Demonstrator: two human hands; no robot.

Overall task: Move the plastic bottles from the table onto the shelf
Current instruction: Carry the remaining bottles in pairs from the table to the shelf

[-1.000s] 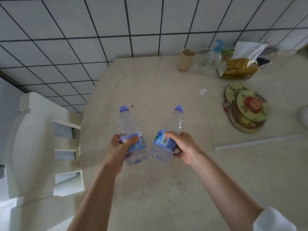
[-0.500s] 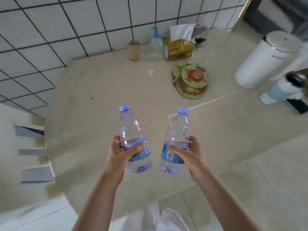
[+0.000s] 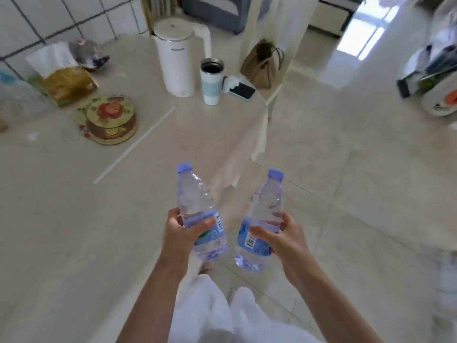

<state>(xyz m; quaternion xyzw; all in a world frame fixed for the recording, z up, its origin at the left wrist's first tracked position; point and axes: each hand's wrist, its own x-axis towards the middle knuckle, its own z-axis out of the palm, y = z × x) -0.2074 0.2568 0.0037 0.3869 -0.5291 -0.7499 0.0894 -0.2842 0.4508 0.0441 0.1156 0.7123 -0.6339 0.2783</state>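
Observation:
I carry two clear plastic bottles with purple caps and blue labels. My left hand (image 3: 181, 233) grips the left bottle (image 3: 195, 204) around its label, neck tilted away from me. My right hand (image 3: 284, 241) grips the right bottle (image 3: 265, 206) the same way. Both bottles hang in the air past the right edge of the beige table (image 3: 74, 219), above the tiled floor. No shelf shows in this view.
On the table stand a white kettle (image 3: 176, 58), a pale tumbler (image 3: 211, 81), a phone (image 3: 241, 91), a stack of round coasters (image 3: 110, 120), a tissue pack (image 3: 61, 78) and a long white strip (image 3: 134, 144). A brown bag (image 3: 262, 64) hangs on a chair beyond. Tiled floor spreads right.
The view has swung right: the white chair and tiled wall slid out on the left, kettle, tumbler and floor came in. Both hands keep their bottles, now off the table's edge.

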